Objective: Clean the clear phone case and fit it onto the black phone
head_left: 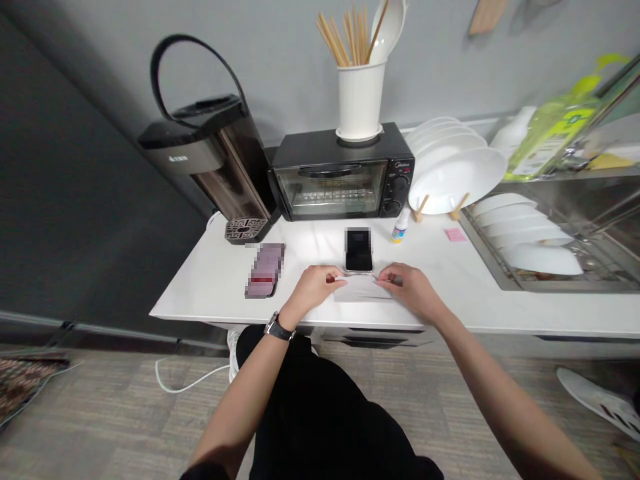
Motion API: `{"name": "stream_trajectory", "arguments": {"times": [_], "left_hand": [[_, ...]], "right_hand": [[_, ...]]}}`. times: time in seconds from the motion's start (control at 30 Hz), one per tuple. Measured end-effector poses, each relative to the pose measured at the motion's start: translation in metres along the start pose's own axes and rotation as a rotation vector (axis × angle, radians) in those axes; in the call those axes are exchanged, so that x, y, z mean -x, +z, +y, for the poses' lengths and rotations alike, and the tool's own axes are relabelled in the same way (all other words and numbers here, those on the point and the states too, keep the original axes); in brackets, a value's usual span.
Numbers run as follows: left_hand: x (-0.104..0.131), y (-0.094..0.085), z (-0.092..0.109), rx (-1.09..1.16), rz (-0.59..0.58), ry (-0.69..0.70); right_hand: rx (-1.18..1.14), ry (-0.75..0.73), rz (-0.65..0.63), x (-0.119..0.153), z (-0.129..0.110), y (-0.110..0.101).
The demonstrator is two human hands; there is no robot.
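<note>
- Pinching its left end, the left hand (317, 283) is nearly closed, thumb against fingers; the right hand (406, 285) pinches the right end likewise.
- The white sheet (364, 291) lies at the front of the countertop (310, 308), its long axis running left to right, along the front edge.
- The black phone (359, 259) is just beyond, pointing away; the purple-screened phone (265, 270) lies left.
- Farther back stands the toaster oven (333, 190).
</note>
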State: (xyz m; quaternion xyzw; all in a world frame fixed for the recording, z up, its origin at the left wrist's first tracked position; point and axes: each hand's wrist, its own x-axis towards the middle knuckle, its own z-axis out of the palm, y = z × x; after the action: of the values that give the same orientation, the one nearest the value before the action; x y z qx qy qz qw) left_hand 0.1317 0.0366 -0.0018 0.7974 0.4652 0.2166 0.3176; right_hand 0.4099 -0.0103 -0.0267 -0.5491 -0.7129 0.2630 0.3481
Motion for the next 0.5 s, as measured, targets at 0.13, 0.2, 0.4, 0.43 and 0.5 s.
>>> {"name": "stream_trajectory", "arguments": {"times": [0.13,0.2,0.4,0.43,0.5], "left_hand": [[0.004,-0.004,0.004,-0.112,0.000,0.078],[0.006,-0.004,0.006,-0.149,0.013,0.157],[0.016,-0.003,0.011,-0.255,0.155,0.409],[0.019,-0.003,0.012,-0.262,0.166,0.439],[0.025,-0.004,0.015,-0.239,0.171,0.491]], "right_hand": [[-0.167,0.067,0.043,0.004,-0.001,-0.002],[-0.181,0.077,0.049,0.006,-0.001,-0.003],[-0.145,-0.065,0.165,0.009,-0.006,-0.004],[-0.126,-0.122,0.185,0.011,-0.008,-0.005],[-0.086,-0.218,0.200,0.017,-0.012,-0.007]]}}
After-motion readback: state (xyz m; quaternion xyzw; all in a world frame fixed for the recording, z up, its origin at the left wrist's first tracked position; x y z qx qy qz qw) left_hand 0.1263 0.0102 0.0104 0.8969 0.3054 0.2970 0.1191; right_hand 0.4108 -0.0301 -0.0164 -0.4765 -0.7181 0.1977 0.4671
